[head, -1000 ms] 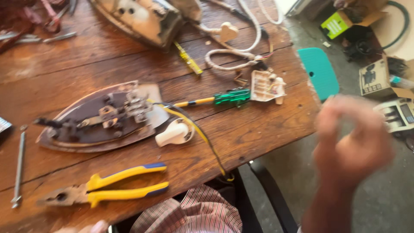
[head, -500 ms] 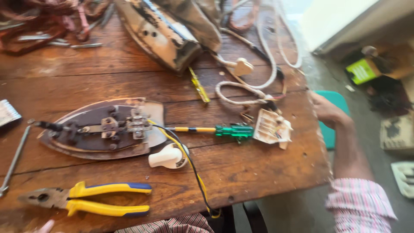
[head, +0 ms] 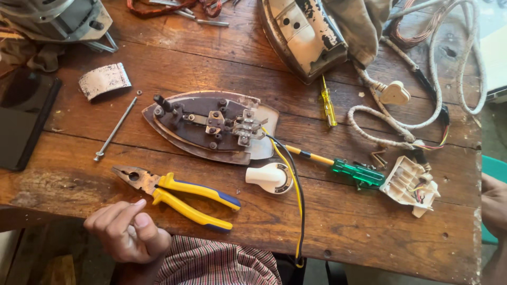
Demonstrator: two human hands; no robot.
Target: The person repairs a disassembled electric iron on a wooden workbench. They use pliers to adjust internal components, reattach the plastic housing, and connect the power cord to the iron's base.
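Both hands sit at the near edge of the wooden counter (head: 343,221), and neither grips anything. Loosely curled with thumb against fingers, the left hand (head: 127,232) hovers at the lower left, its fingertips just beside the jaws of the yellow-and-blue pliers (head: 177,195), which lie flat on the counter with handles pointing right. Only a sliver of the right hand (head: 494,203) shows at the right edge, so I cannot tell whether it is open or closed; it sits near the white terminal block (head: 409,184). Beyond the pliers lies the dismantled iron soleplate (head: 211,126), with yellow and black wires (head: 296,179) trailing toward the person. A white dial knob (head: 272,178) rests between the soleplate and the green-handled screwdriver (head: 343,168).
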